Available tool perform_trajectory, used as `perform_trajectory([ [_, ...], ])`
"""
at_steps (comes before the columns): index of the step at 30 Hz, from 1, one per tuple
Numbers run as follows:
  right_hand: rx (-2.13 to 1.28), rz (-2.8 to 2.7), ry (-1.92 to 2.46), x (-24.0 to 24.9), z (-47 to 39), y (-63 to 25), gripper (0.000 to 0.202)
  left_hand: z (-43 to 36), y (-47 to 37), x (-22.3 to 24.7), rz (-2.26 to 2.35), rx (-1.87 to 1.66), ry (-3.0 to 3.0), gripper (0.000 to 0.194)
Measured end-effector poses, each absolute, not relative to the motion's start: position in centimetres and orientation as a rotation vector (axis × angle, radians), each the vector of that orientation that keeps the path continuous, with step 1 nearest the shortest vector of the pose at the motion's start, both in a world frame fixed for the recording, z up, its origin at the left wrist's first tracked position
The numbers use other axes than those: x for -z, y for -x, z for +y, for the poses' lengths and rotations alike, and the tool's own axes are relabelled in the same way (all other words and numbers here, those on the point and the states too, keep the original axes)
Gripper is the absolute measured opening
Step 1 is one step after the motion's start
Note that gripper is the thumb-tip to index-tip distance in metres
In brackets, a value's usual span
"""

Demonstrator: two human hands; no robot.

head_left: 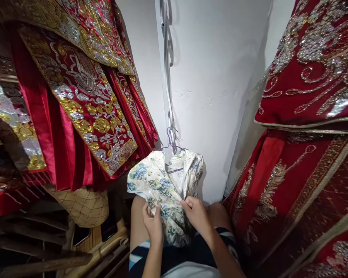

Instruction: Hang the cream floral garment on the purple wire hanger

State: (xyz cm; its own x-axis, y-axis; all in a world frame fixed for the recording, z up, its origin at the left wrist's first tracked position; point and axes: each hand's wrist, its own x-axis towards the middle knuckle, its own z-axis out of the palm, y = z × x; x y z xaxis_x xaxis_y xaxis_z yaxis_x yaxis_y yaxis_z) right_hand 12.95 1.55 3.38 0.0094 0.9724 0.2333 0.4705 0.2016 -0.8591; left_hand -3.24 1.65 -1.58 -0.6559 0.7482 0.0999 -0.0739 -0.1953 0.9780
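Observation:
A cream blouse with blue and green flowers [159, 177] hangs on a thin purple clothes hanger [169, 144], its lower part resting over my lap. My left hand [153, 220] pinches the cloth on the left side of the blouse, thumb against fingers. With my right hand [193, 212] I grip the front edge, just below the open neckline. The hanger's hook points up in front of the wall. Folds hide the bottom of the blouse.
Red garments with gold and silver sequins [101, 112] hang on the left. More red beaded clothing [307, 96] hangs close on the right. A white wall [211, 77] with a vertical metal strip [164, 69] stands ahead. Wooden furniture [98, 251] sits at lower left.

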Motion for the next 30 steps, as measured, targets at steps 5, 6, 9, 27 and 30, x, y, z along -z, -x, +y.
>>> perform_trajectory([
  [5,-1.056,-1.519,1.205,-3.6,0.7,-12.1,0.027,0.1,0.5,2.7,1.589,-2.018,-1.505,0.038],
  [6,-1.095,-1.519,1.182,-3.6,0.5,-11.7,0.023,-0.1,-0.2,2.8,1.497,-1.928,-1.601,0.031],
  [9,-1.155,-1.484,1.154,-4.0,0.6,-11.1,0.019,0.0,-1.5,2.8,1.295,-1.697,-1.629,0.019],
  [27,-1.223,-1.211,0.805,-16.1,8.7,-11.1,0.021,3.9,2.7,-6.9,1.295,-1.711,-1.875,0.022],
  [30,-1.205,-1.286,0.783,-16.4,8.0,-11.4,0.019,5.6,2.8,-13.4,1.307,-1.879,-2.095,0.03],
])
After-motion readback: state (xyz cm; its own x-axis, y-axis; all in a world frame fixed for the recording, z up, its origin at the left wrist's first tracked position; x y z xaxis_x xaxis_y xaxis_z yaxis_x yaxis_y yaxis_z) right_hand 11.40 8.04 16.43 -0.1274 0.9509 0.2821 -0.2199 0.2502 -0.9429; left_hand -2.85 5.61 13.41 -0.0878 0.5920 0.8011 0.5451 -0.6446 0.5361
